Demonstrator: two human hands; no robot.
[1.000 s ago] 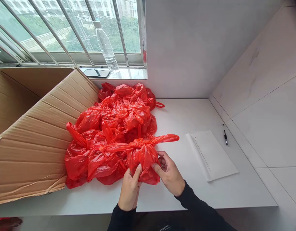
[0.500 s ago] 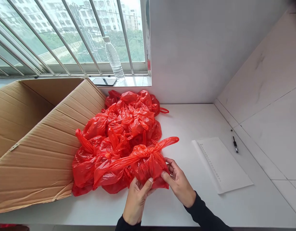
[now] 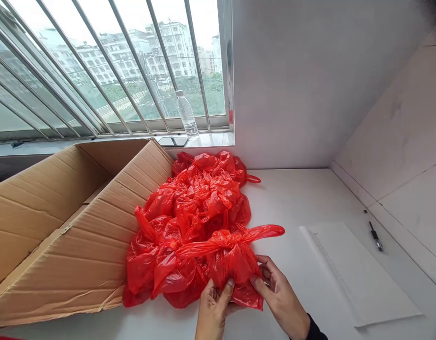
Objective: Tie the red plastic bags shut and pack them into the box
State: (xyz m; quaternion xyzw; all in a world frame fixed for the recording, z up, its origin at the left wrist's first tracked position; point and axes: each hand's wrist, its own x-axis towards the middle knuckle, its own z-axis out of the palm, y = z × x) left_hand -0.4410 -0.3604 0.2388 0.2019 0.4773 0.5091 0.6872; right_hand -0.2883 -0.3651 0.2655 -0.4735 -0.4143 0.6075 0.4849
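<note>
A knotted red plastic bag is held between my two hands at the front of a heap of similar bags. My left hand grips its lower left side, thumb on the front and the other fingers partly hidden beneath. On its right side, my right hand pinches the plastic with thumb in front and fingers behind. The bag's tied handles stick out left and right from the knot. Behind and to the left, the other red bags lie piled against each other; what they contain is hidden.
An open cardboard box stands left of the heap, touching it. To the right on the white table lie a white paper pad and a black pen. A water bottle and a phone rest on the windowsill.
The view has tilted up and shifted left, so everything sits lower and further right. Both hands keep their hold on the same bag.
</note>
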